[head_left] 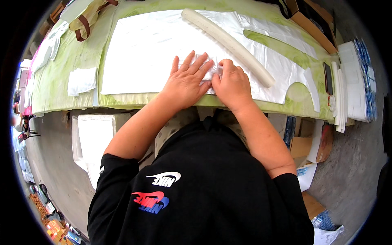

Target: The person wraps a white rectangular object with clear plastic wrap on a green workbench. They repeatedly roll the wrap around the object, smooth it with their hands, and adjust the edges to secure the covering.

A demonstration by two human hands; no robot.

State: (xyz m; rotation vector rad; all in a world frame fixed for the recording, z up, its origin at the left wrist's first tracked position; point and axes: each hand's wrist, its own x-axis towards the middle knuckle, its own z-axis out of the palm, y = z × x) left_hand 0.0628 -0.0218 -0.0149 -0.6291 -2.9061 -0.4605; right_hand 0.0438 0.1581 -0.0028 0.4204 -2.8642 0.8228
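Observation:
A white, shiny plastic sheet (141, 53) lies spread over the table, with a long opening and a rounded cut-out toward its right end. My left hand (185, 83) presses flat on it near the front edge, fingers spread. Close beside it, my right hand (233, 83) has its fingers curled and pinches a crumpled bit of the plastic; the fingertips are partly hidden. A pale, slightly yellowed pipe (228, 45) rests slantwise on the sheet, beyond and to the right of my right hand.
Green patterned cloth (63, 87) covers the table. White folded pieces (81, 81) lie left. At right are a dark phone (328, 78), white rolls (339, 98) and a cardboard box (312, 24). A cream bag (83, 24) with brown handles sits far left. A white-lined bin (96, 130) stands below the front edge.

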